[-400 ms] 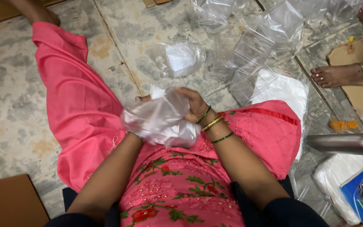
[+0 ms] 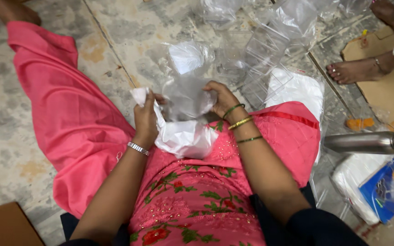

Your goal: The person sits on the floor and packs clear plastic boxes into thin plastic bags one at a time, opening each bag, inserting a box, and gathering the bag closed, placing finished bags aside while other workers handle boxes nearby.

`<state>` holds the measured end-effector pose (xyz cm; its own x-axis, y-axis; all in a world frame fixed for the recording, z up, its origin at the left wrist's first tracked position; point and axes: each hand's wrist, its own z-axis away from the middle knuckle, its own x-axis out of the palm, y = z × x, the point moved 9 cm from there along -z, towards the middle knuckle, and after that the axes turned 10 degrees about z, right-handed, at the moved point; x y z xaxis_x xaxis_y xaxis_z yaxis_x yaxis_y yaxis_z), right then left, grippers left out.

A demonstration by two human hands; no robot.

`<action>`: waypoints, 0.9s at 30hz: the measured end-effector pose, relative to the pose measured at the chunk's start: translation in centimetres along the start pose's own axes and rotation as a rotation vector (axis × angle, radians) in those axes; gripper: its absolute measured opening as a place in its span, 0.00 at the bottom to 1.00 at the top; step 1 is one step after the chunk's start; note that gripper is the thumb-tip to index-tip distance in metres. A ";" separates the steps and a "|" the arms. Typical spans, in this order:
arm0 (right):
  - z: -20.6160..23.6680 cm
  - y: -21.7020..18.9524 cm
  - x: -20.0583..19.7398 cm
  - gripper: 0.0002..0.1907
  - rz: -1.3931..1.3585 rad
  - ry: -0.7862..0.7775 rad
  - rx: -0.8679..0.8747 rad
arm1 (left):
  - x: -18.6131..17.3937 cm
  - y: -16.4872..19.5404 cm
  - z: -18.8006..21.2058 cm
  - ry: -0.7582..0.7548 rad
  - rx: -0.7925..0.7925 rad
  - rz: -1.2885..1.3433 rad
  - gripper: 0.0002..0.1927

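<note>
The left hand (image 2: 146, 119) is clenched on a fold of white sheet (image 2: 185, 136), gripping its upper corner, with a silver bracelet (image 2: 137, 148) at the wrist. The rest of the sheet bunches just below and to the right of that hand, resting on the pink lap (image 2: 197, 200) between both wrists. The right hand (image 2: 223, 98) is curled around the edge of a clear bag (image 2: 188, 98), fingers pinching the plastic, with green and gold bangles (image 2: 241, 123) on its wrist. The bag stands between the two hands, touching both, its lower end meeting the sheet. To the left of the left hand a pink-clothed leg (image 2: 64, 114) stretches away over the stone floor (image 2: 5, 136). Just right of the right hand lies a flat white packet (image 2: 297, 89), and beyond the fingers sit clear plastic boxes (image 2: 261, 54) in a loose heap, with another crumpled bag (image 2: 190, 57) just above the held one. Farther right, another person's bare foot (image 2: 352, 70) rests on cardboard (image 2: 388, 86). Well to the right of the right forearm a metal tube (image 2: 370, 142) juts in from the edge, with a blue and white pack (image 2: 375, 187) below it.
</note>
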<state>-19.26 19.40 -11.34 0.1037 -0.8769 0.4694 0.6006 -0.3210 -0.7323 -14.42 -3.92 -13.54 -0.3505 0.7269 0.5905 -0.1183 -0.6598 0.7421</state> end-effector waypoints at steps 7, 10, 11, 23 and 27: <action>-6.6 0.3 -2.1 0.16 0.107 0.390 -0.018 | 2.6 2.2 1.8 -0.214 -0.040 0.041 0.15; -9.2 -2.9 -0.6 0.29 0.062 0.411 -0.274 | 2.4 1.7 2.1 -0.145 -0.103 0.039 0.16; -9.4 -3.9 -0.3 0.34 0.073 0.414 -0.372 | 2.4 1.4 2.3 -0.142 -0.129 0.062 0.17; 11.6 -17.6 -3.5 0.42 1.615 1.336 -0.870 | 3.6 0.9 3.4 -0.228 -0.210 -0.022 0.20; 9.4 -16.9 -5.6 0.42 1.477 0.993 -0.828 | 3.0 0.1 3.4 -0.160 -0.267 -0.028 0.14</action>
<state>-22.57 33.13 3.04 -0.4924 -0.3335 -0.8040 -0.0119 0.9262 -0.3769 -12.38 -1.14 -10.59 -0.1958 0.7522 0.6292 -0.3733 -0.6505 0.6615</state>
